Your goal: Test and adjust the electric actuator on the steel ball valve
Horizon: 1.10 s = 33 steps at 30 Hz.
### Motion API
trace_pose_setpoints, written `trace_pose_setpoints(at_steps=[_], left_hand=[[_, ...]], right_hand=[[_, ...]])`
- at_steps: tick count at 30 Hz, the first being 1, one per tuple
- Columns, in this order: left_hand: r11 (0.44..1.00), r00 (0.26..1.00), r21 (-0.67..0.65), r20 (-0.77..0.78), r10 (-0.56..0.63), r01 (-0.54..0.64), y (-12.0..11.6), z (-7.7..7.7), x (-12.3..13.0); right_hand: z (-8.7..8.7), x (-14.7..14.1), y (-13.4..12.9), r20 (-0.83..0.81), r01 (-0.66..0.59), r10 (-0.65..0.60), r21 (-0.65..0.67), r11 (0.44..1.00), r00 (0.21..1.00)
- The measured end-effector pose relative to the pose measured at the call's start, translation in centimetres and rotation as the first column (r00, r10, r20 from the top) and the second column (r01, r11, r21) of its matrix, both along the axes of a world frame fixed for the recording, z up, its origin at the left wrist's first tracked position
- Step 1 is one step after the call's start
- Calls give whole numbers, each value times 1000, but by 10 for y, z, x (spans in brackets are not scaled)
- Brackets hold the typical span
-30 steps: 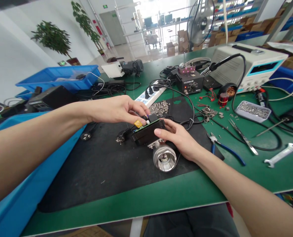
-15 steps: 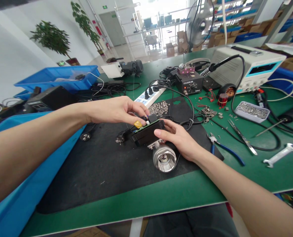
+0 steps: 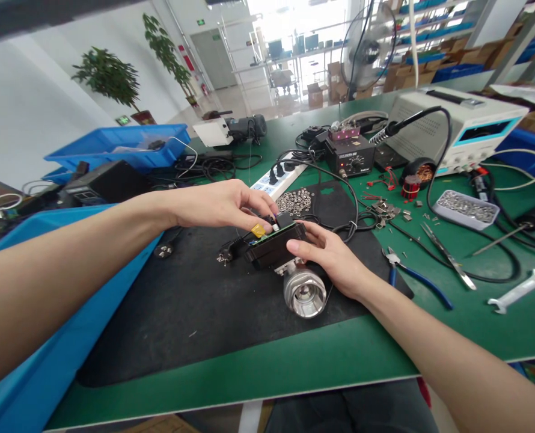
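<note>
A black actuator housing [image 3: 276, 248] with an exposed green circuit board sits tilted on a round metal valve body [image 3: 305, 292], over the black mat [image 3: 181, 300]. My right hand [image 3: 333, 252] grips the housing's right end, thumb on the near face, fingers behind. From the left, my left hand [image 3: 225, 204] reaches over the board, its fingers closed on a part beside a yellow component [image 3: 258, 231]; what exactly they pinch is hidden. Behind the housing lies a pile of small metal nuts [image 3: 297, 202].
On the right lie blue-handled cutters [image 3: 418, 279], tweezers [image 3: 448, 255], a wrench [image 3: 521, 291] and a tray of screws [image 3: 466, 208]. Farther back stand a soldering station [image 3: 349, 155] and power supply [image 3: 457, 129]. A power strip [image 3: 279, 177] lies behind my hands; blue bins [image 3: 118, 150] at left.
The whole view has shifted slightly, so everything appears a little further right and lower. Both hands keep about the same hold on the housing and its board.
</note>
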<state>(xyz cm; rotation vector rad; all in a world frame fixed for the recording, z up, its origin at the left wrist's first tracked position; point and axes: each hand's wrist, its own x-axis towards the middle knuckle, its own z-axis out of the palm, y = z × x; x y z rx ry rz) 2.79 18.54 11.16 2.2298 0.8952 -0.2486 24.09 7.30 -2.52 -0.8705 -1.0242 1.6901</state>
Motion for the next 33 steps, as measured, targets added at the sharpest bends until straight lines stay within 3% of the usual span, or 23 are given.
trace_pose_setpoints(at_steps=[33], left_hand=[[1000,1000,3,-11,2,-2,1,-3,0]], right_hand=[[-3,1,1,1,-1,1,21,1000,1000]])
